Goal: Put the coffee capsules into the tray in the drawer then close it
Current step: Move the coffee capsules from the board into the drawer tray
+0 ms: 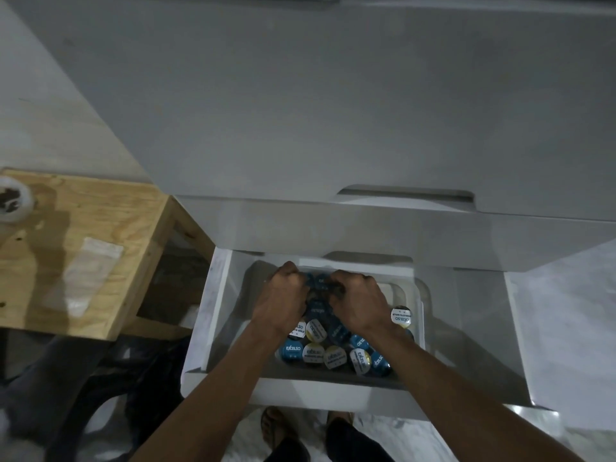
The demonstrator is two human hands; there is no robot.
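Both grips are closed on coffee capsules: my left hand [283,300] and my right hand [358,301] sit side by side with fingers curled down around a shared cluster of dark blue capsules [320,285] at the far end of the tray. Largest in view is the grey cabinet [300,111], whose upper drawer fronts fill the top of the scene. Below it, the white drawer [213,315] stands pulled out toward me. Inside the drawer lies the white tray [416,295], its rounded rim visible to the right of my right wrist. To the left stands a wooden tabletop [83,228] bearing a clear plastic bag [86,275]. Smallest are the loose coffee capsules [333,353], blue-lidded and silver-lidded, heaped in the tray's near end between my forearms; one silver-lidded capsule [401,315] lies apart, just beside my right wrist.
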